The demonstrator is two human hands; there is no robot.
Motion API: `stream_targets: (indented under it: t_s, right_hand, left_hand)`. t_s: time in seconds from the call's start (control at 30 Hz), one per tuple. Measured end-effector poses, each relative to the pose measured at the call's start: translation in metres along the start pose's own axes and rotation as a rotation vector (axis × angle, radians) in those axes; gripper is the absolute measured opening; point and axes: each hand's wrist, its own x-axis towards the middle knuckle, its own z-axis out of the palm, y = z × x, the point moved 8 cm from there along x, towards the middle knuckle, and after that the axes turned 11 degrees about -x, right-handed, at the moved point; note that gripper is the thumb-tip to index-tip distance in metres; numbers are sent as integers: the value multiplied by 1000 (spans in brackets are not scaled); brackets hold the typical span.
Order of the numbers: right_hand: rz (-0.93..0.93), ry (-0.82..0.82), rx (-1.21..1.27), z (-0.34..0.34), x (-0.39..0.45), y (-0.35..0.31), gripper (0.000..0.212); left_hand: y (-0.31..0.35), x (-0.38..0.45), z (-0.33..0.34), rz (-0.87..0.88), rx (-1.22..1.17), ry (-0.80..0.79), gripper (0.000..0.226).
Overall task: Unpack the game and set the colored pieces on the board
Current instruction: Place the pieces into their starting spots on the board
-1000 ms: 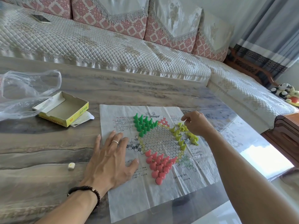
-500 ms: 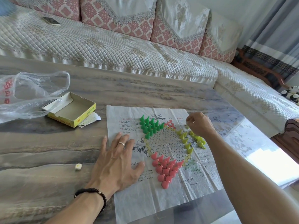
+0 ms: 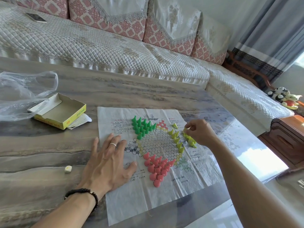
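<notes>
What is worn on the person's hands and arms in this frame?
Both forearms are bare, with no sleeves in view. The left hand has a plain silver-coloured ring on one finger, and a dark beaded bracelet circles its wrist. The right hand shows no ring, watch or band. No gloves on either.

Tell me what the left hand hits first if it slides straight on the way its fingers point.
Likely the green pieces: the left hand, flat on the paper board, points up-right at that cluster.

Bright daylight enters from the right, probably through a window behind the curtain (image 3: 269, 35). Glare whitens the glossy table (image 3: 256, 155). Edges bend from the wide lens; detail is slightly soft.
</notes>
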Motion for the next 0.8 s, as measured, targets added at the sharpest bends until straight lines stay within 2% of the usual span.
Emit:
stream_targets:
  t_s: [0.1, 0.3, 0.8]
  right_hand:
    - [-43, -62, -71, 9, -4, -5, 15]
    - [-50, -130, -121, 25, -3, -7, 12]
    - [-79, -127, -131, 30, -1, -13, 7]
  left_hand:
    - [-1, 0, 0, 1, 7, -2, 77]
    - [-1, 0, 1, 1, 5, 8, 79]
    - [-1, 1, 1, 7, 1, 12, 80]
